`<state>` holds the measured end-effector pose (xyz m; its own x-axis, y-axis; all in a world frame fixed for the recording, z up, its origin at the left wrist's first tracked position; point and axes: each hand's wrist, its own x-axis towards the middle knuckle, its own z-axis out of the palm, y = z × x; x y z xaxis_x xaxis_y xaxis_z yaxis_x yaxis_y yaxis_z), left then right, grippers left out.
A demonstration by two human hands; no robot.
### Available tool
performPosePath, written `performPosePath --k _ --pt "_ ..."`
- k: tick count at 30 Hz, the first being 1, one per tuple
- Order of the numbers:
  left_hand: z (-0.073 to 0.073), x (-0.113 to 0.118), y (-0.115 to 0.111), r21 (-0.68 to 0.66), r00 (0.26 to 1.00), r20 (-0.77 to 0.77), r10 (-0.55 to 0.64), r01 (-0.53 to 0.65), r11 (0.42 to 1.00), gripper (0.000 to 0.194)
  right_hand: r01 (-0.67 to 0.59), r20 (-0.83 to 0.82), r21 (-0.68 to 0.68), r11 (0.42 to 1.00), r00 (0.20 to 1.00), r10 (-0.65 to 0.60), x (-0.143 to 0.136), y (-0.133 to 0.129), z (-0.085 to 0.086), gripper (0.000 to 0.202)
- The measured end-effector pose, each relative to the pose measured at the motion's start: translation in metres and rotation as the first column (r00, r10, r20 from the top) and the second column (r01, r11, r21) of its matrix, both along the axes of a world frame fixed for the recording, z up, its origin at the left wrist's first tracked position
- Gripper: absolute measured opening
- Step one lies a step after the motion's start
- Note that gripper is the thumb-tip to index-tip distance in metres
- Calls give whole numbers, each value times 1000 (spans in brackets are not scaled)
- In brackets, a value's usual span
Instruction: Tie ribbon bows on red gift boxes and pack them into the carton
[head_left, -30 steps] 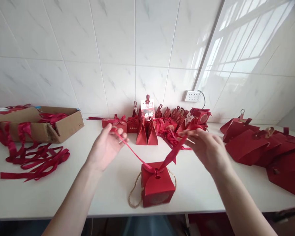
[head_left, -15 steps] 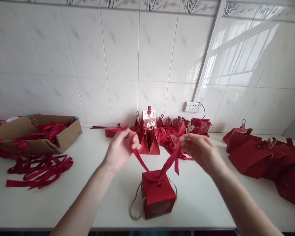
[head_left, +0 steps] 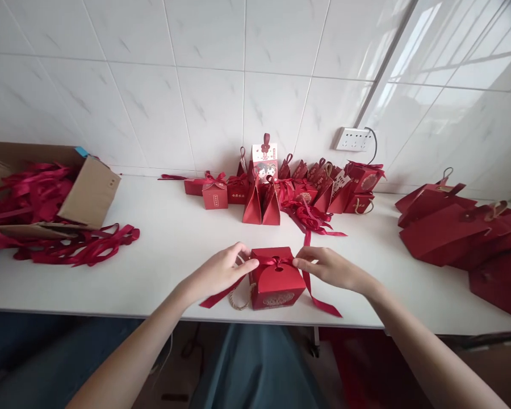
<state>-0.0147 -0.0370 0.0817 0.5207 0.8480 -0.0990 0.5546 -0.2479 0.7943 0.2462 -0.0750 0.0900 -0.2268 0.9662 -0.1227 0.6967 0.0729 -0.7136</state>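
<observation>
A red gift box (head_left: 277, 287) stands near the front edge of the white table, with a twisted rope handle (head_left: 238, 300) on its left side. A red ribbon (head_left: 276, 261) is tied in a small bow or knot on its lid, its tails hanging down at both sides. My left hand (head_left: 223, 270) pinches the ribbon at the box's left top edge between thumb and fingers. At the right top edge, my right hand (head_left: 330, 268) pinches the ribbon's other side.
Several small red boxes (head_left: 215, 196) line the wall, with loose ribbons (head_left: 313, 217) before them. A cardboard box (head_left: 89, 190) of ribbons stands left, more ribbon (head_left: 80, 247) in front. Larger red boxes (head_left: 445, 236) are at right; a socket strip (head_left: 354, 139) is on the wall.
Both hands have come down from above the box to its lid. The raised ribbon loops are now low against the top, with the tails hanging. The view has tilted downward.
</observation>
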Motion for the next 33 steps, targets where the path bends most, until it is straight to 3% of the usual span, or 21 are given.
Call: performPosePath --k 2,5,8,12,17,21,27,33 --pt "-7 6 -1 -24 1000 5 5 -5 1000 39 -10 -57 -81 997 998 6 -6 1 -10 41" --pt "-13 5 2 -92 999 31 15 -12 996 40 -63 -291 -181 982 957 7 -9 1 -19 43" --pt "-10 2 3 -192 995 102 -11 30 981 43 -105 -464 -223 969 886 -11 -11 0 -23 43" --pt "-7 -3 -2 -311 974 227 11 62 948 43 -118 -566 -230 966 824 -34 -16 -4 -26 45" --pt "-16 -11 -10 -366 937 345 58 77 927 39 -155 -649 -237 959 760 -37 -21 -9 -37 44" --pt "-28 -15 -14 -369 921 370 124 23 929 42 -101 -676 -245 964 731 -95 -21 -11 -45 45" --pt "-41 -14 -18 -356 887 438 145 23 934 40 -49 -631 -254 966 765 -127 -15 -14 -51 46" --pt "-38 -15 -16 -301 916 375 142 -24 953 42 -99 -584 -229 968 810 -55 -8 -14 -47 44"
